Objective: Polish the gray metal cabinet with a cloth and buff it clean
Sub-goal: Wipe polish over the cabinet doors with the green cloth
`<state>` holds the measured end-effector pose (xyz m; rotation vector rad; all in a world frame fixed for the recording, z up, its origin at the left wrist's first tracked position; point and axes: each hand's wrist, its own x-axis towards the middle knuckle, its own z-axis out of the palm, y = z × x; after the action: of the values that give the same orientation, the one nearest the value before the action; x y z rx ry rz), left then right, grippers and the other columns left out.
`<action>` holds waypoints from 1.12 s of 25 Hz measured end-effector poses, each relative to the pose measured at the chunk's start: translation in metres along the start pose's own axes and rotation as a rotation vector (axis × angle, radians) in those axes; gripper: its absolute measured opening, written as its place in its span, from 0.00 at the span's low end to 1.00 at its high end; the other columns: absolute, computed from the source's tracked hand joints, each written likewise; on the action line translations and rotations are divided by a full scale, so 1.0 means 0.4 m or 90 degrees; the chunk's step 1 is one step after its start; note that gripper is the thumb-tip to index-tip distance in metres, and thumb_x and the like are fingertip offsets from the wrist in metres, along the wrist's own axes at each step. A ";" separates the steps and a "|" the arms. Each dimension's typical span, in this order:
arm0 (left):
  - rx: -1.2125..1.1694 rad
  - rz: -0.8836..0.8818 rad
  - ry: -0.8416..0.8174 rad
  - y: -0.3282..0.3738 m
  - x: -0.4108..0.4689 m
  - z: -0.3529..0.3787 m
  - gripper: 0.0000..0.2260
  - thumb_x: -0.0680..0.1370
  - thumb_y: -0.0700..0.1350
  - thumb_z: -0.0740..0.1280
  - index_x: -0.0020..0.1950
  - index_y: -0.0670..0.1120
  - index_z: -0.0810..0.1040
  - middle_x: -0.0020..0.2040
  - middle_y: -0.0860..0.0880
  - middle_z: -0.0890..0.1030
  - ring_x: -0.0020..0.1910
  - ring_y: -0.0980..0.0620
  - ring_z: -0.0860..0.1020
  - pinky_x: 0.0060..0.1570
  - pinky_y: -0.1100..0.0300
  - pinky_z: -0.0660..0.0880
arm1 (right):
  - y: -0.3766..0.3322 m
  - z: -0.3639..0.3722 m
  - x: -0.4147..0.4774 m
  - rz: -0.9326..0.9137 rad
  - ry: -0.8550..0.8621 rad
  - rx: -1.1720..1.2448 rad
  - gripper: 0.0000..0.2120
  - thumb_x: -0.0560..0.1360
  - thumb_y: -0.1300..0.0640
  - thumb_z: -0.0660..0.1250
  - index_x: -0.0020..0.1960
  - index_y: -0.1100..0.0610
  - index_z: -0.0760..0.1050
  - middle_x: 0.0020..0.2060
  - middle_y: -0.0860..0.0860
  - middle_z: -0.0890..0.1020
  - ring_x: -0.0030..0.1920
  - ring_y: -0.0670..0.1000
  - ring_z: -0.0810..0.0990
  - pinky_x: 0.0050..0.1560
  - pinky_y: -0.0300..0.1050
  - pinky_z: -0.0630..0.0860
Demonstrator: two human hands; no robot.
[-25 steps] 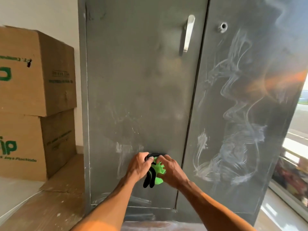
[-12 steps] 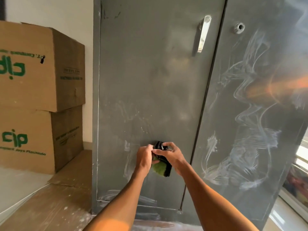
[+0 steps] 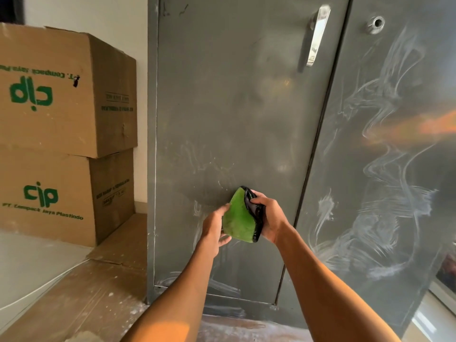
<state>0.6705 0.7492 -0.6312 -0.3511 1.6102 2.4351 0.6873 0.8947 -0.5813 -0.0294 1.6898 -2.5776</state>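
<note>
Both hands hold the green, black-edged cloth (image 3: 238, 218) low before the left door of the gray cabinet (image 3: 234, 107). The right hand (image 3: 270, 219) curls round the black edge and the left hand (image 3: 214, 227) pinches the green side. Folding a flat, clean face before pressing should serve best. Whether the cloth touches the door is unclear. White swirled smears (image 3: 380, 218) cover the right door, and fainter streaks mark the left.

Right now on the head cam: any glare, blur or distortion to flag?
Head view: orange flare streaks across the right cabinet door; handle blown out bright; warm low light on both forearms; wide-angle skews the door seam and cardboard boxes; left hand slightly soft beside the green cloth, likely motion.
</note>
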 end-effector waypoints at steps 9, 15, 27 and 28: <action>0.031 0.299 0.075 0.031 0.022 -0.035 0.14 0.72 0.37 0.78 0.55 0.48 0.83 0.50 0.47 0.83 0.47 0.52 0.81 0.40 0.68 0.75 | -0.024 0.005 0.007 -0.146 0.069 -0.307 0.23 0.70 0.75 0.72 0.57 0.53 0.81 0.50 0.56 0.87 0.55 0.61 0.84 0.59 0.58 0.81; 0.069 0.372 0.093 0.038 0.021 -0.028 0.11 0.72 0.39 0.79 0.49 0.49 0.81 0.45 0.47 0.85 0.41 0.52 0.82 0.37 0.66 0.75 | -0.068 0.051 0.011 -0.260 0.054 -0.414 0.15 0.75 0.69 0.71 0.54 0.51 0.85 0.46 0.49 0.88 0.48 0.48 0.85 0.56 0.50 0.81; 0.413 0.612 0.349 -0.006 0.058 0.102 0.29 0.82 0.48 0.65 0.81 0.43 0.62 0.83 0.40 0.51 0.81 0.37 0.57 0.76 0.46 0.63 | -0.047 0.130 0.094 -0.405 0.341 -0.516 0.07 0.70 0.49 0.79 0.44 0.49 0.83 0.38 0.50 0.84 0.35 0.50 0.85 0.45 0.52 0.84; 0.451 0.620 0.324 -0.019 0.062 0.111 0.32 0.84 0.53 0.59 0.84 0.42 0.53 0.84 0.42 0.42 0.83 0.38 0.47 0.79 0.46 0.55 | -0.048 0.125 0.091 -0.405 0.340 -0.507 0.06 0.71 0.51 0.79 0.44 0.49 0.83 0.39 0.51 0.85 0.34 0.50 0.86 0.46 0.52 0.84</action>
<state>0.6456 0.7939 -0.6287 -0.0404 3.3246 2.0936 0.6525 0.8543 -0.5443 0.1141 3.2659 -2.1237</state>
